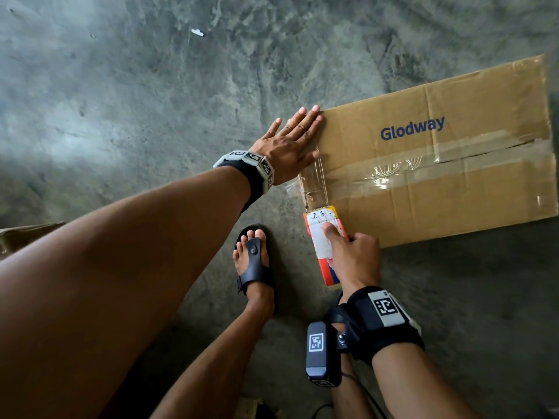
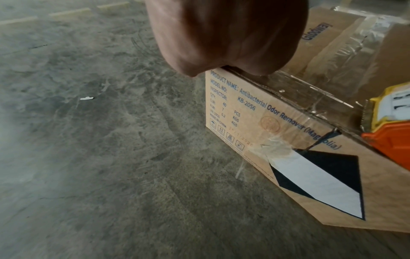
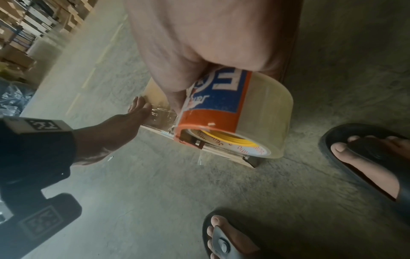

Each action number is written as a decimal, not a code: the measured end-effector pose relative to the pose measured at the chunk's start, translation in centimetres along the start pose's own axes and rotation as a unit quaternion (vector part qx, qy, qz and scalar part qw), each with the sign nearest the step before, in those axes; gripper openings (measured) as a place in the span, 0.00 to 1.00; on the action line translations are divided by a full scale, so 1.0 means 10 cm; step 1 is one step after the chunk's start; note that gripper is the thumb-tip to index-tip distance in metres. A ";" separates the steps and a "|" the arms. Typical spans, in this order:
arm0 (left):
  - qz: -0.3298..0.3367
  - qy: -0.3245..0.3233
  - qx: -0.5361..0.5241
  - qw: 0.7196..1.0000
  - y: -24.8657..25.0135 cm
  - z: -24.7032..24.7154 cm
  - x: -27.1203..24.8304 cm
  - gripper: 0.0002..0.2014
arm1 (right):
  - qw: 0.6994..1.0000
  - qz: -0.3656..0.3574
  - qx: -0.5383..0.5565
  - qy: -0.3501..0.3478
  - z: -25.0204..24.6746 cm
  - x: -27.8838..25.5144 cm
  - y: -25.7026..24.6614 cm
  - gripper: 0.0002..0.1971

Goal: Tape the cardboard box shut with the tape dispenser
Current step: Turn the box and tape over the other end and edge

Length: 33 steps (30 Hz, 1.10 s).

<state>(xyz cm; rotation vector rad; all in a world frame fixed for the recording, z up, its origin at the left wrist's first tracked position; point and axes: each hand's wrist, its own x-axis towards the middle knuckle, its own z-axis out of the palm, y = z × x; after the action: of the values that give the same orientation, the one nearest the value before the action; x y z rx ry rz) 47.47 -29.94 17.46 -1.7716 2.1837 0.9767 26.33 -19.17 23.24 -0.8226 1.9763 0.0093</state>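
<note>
A brown cardboard box (image 1: 438,176) printed "Glodway" lies on the concrete floor, its top seam covered by clear tape. My left hand (image 1: 290,143) lies flat with straight fingers on the box's left end, pressing a fresh strip of clear tape (image 1: 317,179) that runs along that edge. My right hand (image 1: 348,249) grips the orange and yellow tape dispenser (image 1: 323,234) at the box's near left corner, index finger laid on its top. In the right wrist view the clear tape roll (image 3: 261,113) sits in the dispenser. The left wrist view shows the box's printed end face (image 2: 277,133).
My two sandalled feet (image 1: 254,261) stand on the floor close to the box's near left corner. A small white scrap (image 1: 197,32) lies on the concrete farther away. Stacked cartons (image 3: 33,26) show far off in the right wrist view.
</note>
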 end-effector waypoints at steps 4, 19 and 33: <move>-0.033 0.057 0.052 0.996 0.10 0.18 0.01 0.41 | 1.000 0.005 0.011 -0.006 -0.01 0.01 -0.02 0.26; -0.020 0.071 0.136 0.988 0.45 0.54 -0.23 0.48 | 1.000 -0.027 -0.001 -0.002 -0.04 0.06 0.00 0.29; -0.018 0.063 0.139 0.988 0.44 0.50 -0.23 0.52 | 0.999 -0.035 -0.004 -0.004 -0.07 -0.03 0.09 0.30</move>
<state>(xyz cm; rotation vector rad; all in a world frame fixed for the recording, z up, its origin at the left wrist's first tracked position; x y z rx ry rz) 42.71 -24.82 16.40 -1.7742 2.2239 0.5319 25.37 -18.50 23.59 -0.8950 1.9390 -0.0207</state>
